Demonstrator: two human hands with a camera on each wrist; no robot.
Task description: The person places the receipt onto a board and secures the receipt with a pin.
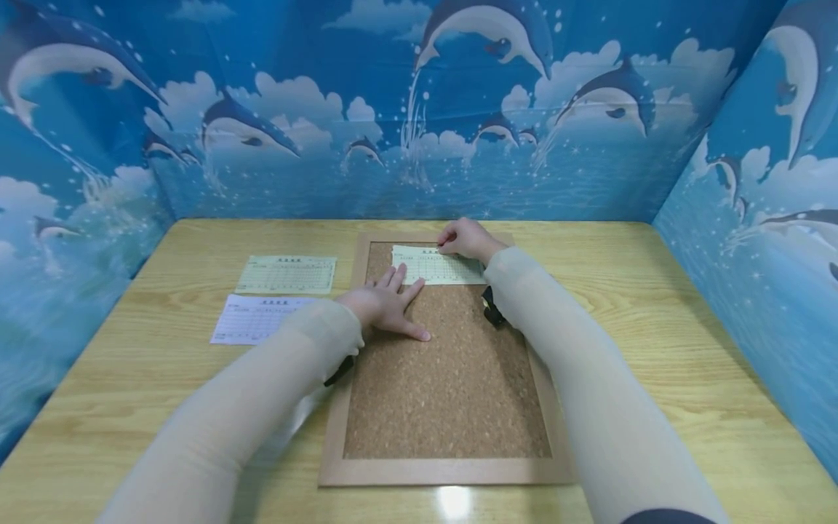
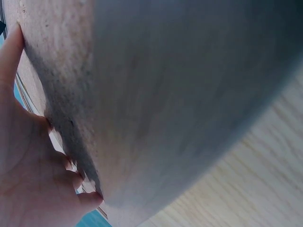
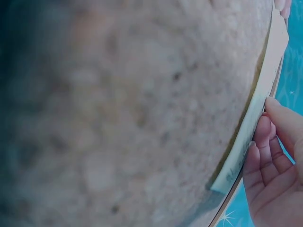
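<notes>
A framed corkboard (image 1: 445, 393) lies flat on the table, with a pale green printed form (image 1: 441, 272) near its far edge. My left hand (image 1: 388, 302) rests on the board with fingers spread, fingertips by the form's left end and thumb on bare cork. At the form's upper edge, right of its middle, my right hand (image 1: 473, 239) pinches a small dark red thing, apparently a pushpin, mostly hidden by the fingertips. The right wrist view shows the form (image 3: 251, 127) lying along the cork, with thumb and curled fingers at its far side.
Left of the board, a second green form (image 1: 286, 275) lies on the wooden table (image 1: 661, 306), and a whitish-lilac form (image 1: 249, 322) is just below it, partly covered by my left sleeve (image 1: 262, 393). Dolphin-printed cloth (image 1: 366, 175) walls the back and sides.
</notes>
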